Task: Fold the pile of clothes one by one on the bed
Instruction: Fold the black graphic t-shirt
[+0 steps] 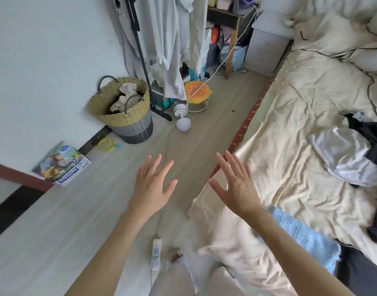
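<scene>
Holding both hands out flat, left hand (154, 186) and right hand (234, 184), fingers wide, gripping nothing, middle of the frame; clothes (349, 154) lying on the bed (290, 124) at right.

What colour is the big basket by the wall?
The basket is woven tan on top with grey bands below, seen in the head view.

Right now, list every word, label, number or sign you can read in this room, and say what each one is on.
No text here can be read for certain.
Printed packet by the wall: a blue logo and lines of print on a white and blue band, too blurred to read.
White tube on the floor: a blue label, too small to read.
Woven basket, bed sheet and clothes pile: no lettering visible.
</scene>
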